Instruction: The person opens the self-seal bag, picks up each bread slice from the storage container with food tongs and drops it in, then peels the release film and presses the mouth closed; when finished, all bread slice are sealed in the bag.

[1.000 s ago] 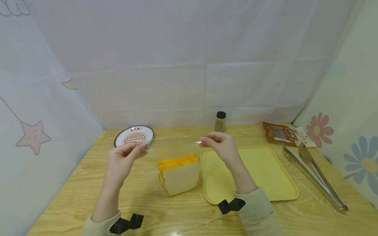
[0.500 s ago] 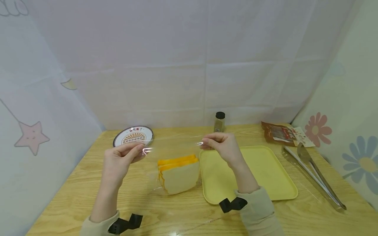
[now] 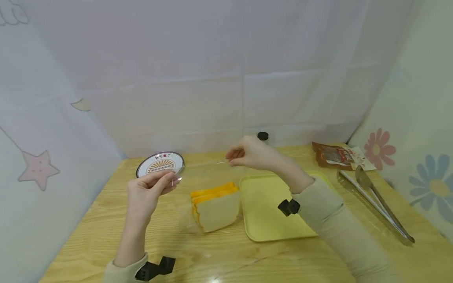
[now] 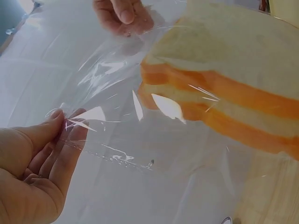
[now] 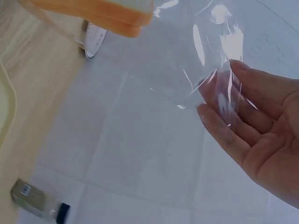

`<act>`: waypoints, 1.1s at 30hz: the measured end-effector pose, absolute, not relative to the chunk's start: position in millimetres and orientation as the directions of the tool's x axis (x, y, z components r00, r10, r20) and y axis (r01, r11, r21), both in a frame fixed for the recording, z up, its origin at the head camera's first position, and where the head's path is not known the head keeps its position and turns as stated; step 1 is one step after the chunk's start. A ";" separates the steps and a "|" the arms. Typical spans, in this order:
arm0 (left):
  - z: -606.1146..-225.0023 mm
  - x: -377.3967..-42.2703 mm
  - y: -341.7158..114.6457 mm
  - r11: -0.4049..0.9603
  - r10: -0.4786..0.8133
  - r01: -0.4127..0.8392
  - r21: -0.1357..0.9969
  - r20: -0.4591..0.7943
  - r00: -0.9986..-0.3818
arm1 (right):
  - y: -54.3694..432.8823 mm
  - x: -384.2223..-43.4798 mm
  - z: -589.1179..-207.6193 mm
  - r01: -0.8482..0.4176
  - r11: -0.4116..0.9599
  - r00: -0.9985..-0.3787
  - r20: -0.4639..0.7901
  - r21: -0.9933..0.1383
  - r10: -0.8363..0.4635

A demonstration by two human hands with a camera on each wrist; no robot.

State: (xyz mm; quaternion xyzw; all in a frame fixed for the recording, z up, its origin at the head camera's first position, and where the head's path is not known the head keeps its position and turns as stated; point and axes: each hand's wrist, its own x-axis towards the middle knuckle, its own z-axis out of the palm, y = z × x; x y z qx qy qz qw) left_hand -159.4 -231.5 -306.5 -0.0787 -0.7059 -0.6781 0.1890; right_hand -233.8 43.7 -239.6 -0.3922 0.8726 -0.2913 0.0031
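A clear plastic bag (image 4: 117, 140) holding several orange-edged bread slices (image 3: 217, 210) hangs between my hands over the table. My left hand (image 3: 150, 188) pinches the left corner of the bag's upper edge between thumb and fingers. At the far right part of that edge my right hand (image 3: 249, 153) holds the film with bent fingers. In the right wrist view, the film runs among the thumb and fingers of that hand, which stand partly apart. Most of the bag's outline is hard to see because it is transparent.
A yellow tray (image 3: 269, 220) lies right of the bread, partly behind my right forearm. Metal tongs (image 3: 378, 208) and a brown food packet (image 3: 332, 155) lie farther right. A patterned plate (image 3: 161, 161) and a black-capped jar (image 3: 263, 136) stand toward the back.
My right hand has moved up and slightly left, its wrist turning, and now partly covers the jar. My left hand stays nearly still, pinching the bag. The bread has shifted only slightly.
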 end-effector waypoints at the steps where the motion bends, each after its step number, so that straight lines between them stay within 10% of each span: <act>1: -306.4 -159.5 -231.4 0.071 -0.141 0.370 0.926 0.377 -0.916 | 37.1 -233.4 -233.3 -0.694 0.547 -0.683 0.188 -0.469 -0.706; 17: -307.0 -161.1 -229.2 0.083 -0.115 0.383 0.920 0.390 -0.914 | -55.1 -224.8 -204.9 -0.841 0.501 -0.513 0.004 -0.202 -0.859; 33: -309.7 -163.9 -229.6 0.076 -0.106 0.429 0.900 0.435 -0.894 | -72.5 -224.4 -206.8 -0.826 0.511 -0.522 -0.019 -0.239 -0.853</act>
